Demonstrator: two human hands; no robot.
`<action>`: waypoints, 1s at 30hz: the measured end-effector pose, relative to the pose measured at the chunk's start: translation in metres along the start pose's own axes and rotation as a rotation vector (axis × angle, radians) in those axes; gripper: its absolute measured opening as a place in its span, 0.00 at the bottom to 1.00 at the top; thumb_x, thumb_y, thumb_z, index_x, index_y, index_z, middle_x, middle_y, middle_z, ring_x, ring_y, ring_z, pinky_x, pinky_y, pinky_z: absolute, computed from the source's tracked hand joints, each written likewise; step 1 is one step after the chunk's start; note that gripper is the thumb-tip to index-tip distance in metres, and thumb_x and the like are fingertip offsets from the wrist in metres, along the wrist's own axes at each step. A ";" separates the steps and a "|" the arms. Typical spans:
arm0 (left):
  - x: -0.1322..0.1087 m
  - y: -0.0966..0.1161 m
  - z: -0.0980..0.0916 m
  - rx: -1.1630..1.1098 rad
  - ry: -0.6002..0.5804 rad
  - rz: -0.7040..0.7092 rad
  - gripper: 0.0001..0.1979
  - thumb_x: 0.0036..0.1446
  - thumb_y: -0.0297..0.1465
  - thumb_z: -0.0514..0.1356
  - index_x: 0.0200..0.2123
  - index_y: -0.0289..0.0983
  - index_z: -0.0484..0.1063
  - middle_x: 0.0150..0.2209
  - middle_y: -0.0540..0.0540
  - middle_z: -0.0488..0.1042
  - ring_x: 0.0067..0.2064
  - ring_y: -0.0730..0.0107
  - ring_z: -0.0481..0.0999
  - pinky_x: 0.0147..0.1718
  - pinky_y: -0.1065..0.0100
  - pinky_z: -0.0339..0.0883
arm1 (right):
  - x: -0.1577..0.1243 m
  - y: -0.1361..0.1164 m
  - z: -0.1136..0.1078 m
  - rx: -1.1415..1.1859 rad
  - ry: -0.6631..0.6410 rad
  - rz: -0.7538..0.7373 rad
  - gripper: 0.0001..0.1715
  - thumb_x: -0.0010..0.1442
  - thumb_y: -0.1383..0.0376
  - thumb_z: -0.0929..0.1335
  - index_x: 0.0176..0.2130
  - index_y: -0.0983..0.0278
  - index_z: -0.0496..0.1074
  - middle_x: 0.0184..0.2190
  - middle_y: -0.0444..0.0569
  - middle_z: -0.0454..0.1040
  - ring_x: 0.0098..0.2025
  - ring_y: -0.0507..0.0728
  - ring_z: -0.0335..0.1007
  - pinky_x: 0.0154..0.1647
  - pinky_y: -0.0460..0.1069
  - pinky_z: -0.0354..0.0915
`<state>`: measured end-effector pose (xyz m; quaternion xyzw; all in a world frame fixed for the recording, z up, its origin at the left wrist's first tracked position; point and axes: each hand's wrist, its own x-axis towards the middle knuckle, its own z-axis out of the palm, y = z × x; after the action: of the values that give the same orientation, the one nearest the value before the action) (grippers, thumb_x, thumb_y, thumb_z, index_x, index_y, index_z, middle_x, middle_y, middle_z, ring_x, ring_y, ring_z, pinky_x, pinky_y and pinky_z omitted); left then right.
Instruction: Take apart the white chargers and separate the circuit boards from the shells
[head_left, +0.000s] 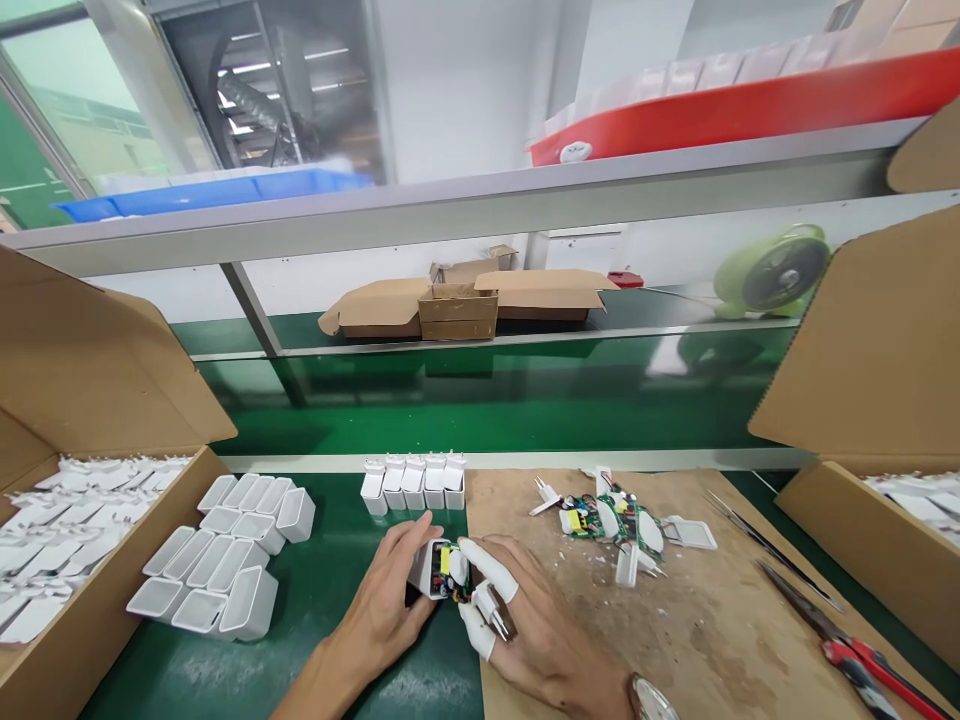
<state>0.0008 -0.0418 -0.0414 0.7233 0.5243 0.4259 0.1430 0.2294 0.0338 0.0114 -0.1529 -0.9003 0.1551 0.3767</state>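
Note:
My left hand is closed around a white plastic charger case, its open end turned to the right. My right hand, with white covers on thumb and forefinger, pinches a small circuit board with a yellow component. A white plug end with metal pins sits between those covered fingers, beside the board. The board lies at the mouth of the case; how deep it sits inside is hidden. Right of my hands, several boards with plug ends lie in a pile on brown cardboard.
Several empty white cases stand at left on the green bench; a row of cases with plug ends stands behind my hands. Open cartons flank the bench. Tweezers and red-handled scissors lie at right.

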 end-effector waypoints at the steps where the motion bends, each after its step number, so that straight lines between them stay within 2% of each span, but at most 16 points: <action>1: 0.000 0.000 0.000 0.001 0.001 -0.001 0.44 0.68 0.21 0.58 0.79 0.50 0.41 0.66 0.38 0.72 0.68 0.51 0.68 0.65 0.44 0.70 | 0.000 0.000 0.000 0.004 -0.005 0.003 0.41 0.62 0.76 0.64 0.72 0.61 0.58 0.55 0.58 0.76 0.54 0.65 0.75 0.55 0.60 0.77; 7: 0.000 -0.001 0.000 0.026 0.007 0.002 0.44 0.68 0.22 0.58 0.79 0.49 0.41 0.66 0.39 0.73 0.67 0.51 0.69 0.64 0.47 0.69 | -0.003 0.002 0.002 -0.011 -0.021 -0.008 0.44 0.63 0.76 0.64 0.75 0.63 0.54 0.57 0.60 0.75 0.56 0.66 0.73 0.56 0.62 0.77; 13: -0.001 0.000 0.001 0.128 0.008 0.008 0.45 0.69 0.22 0.59 0.79 0.52 0.39 0.66 0.40 0.74 0.65 0.48 0.70 0.62 0.46 0.66 | -0.006 0.005 0.004 -0.016 -0.023 -0.021 0.39 0.66 0.74 0.64 0.73 0.65 0.57 0.56 0.61 0.76 0.56 0.66 0.73 0.57 0.62 0.76; 19: -0.001 0.005 0.002 0.073 -0.033 0.018 0.44 0.69 0.23 0.59 0.78 0.50 0.39 0.66 0.37 0.73 0.67 0.46 0.69 0.63 0.45 0.67 | -0.007 0.006 0.005 -0.028 -0.044 -0.035 0.38 0.69 0.72 0.64 0.74 0.64 0.56 0.57 0.62 0.77 0.56 0.66 0.75 0.57 0.61 0.76; 22: -0.001 0.006 0.002 -0.036 -0.064 0.001 0.44 0.69 0.24 0.60 0.78 0.50 0.39 0.68 0.37 0.71 0.68 0.48 0.69 0.65 0.44 0.67 | -0.006 0.005 0.001 0.008 -0.061 -0.019 0.35 0.75 0.61 0.67 0.74 0.62 0.57 0.58 0.61 0.77 0.57 0.65 0.75 0.58 0.61 0.76; 24: 0.000 0.006 0.003 -0.138 -0.064 -0.031 0.44 0.68 0.25 0.60 0.78 0.49 0.40 0.68 0.37 0.70 0.68 0.51 0.71 0.66 0.46 0.68 | -0.008 0.006 -0.001 0.063 -0.065 0.000 0.38 0.75 0.47 0.67 0.74 0.61 0.59 0.60 0.61 0.76 0.60 0.66 0.75 0.61 0.61 0.75; 25: 0.000 0.006 0.004 -0.184 -0.048 -0.052 0.44 0.67 0.25 0.60 0.78 0.48 0.41 0.67 0.37 0.71 0.66 0.52 0.73 0.65 0.48 0.69 | -0.009 0.007 0.000 0.091 -0.065 0.015 0.39 0.75 0.44 0.66 0.73 0.60 0.60 0.61 0.61 0.76 0.62 0.66 0.74 0.63 0.61 0.74; 26: 0.000 0.005 0.004 -0.224 -0.024 -0.072 0.43 0.67 0.26 0.60 0.77 0.47 0.42 0.65 0.37 0.72 0.63 0.54 0.76 0.63 0.50 0.71 | -0.010 0.009 0.000 0.108 -0.054 0.033 0.37 0.76 0.44 0.65 0.73 0.59 0.62 0.63 0.60 0.75 0.64 0.65 0.73 0.64 0.60 0.74; 28: 0.000 0.005 0.004 -0.282 0.039 -0.114 0.39 0.67 0.27 0.60 0.76 0.45 0.46 0.59 0.39 0.74 0.57 0.57 0.79 0.59 0.53 0.74 | -0.013 0.014 0.004 0.098 -0.019 0.056 0.28 0.77 0.55 0.66 0.71 0.57 0.64 0.63 0.57 0.75 0.64 0.63 0.74 0.66 0.58 0.73; 30: 0.001 0.005 0.002 -0.337 0.088 -0.160 0.36 0.69 0.31 0.61 0.75 0.45 0.50 0.56 0.40 0.74 0.53 0.59 0.80 0.56 0.54 0.75 | -0.015 0.019 0.009 0.053 0.004 0.041 0.28 0.74 0.65 0.66 0.70 0.56 0.65 0.63 0.55 0.76 0.63 0.61 0.75 0.65 0.56 0.74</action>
<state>0.0058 -0.0423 -0.0388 0.6258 0.5071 0.5263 0.2726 0.2356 0.0432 -0.0117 -0.1614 -0.8918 0.1864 0.3793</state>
